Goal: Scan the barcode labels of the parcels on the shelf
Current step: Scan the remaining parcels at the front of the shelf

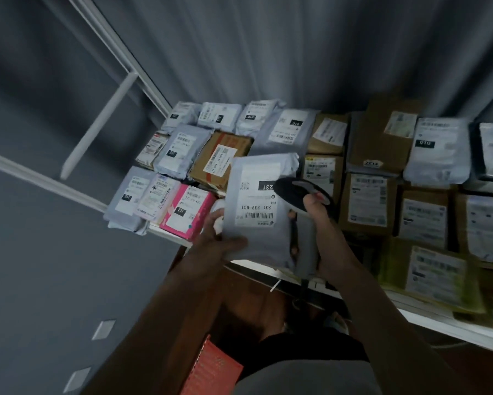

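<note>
Grey plastic parcel (261, 206) held up over the shelf (427, 316), scanner (302, 195) at its label (258, 202).

Left hand (219, 240) grips the parcel's edge at seven o'clock, thumb curled on its face; right hand (319, 220) is wrapped round the scanner handle at three o'clock. More parcels, a pink packet (186, 213) among them, cover the shelf from nine to three o'clock.

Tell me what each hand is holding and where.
Left hand grips the grey parcel at its lower left edge; right hand grips the scanner by its handle.
</note>
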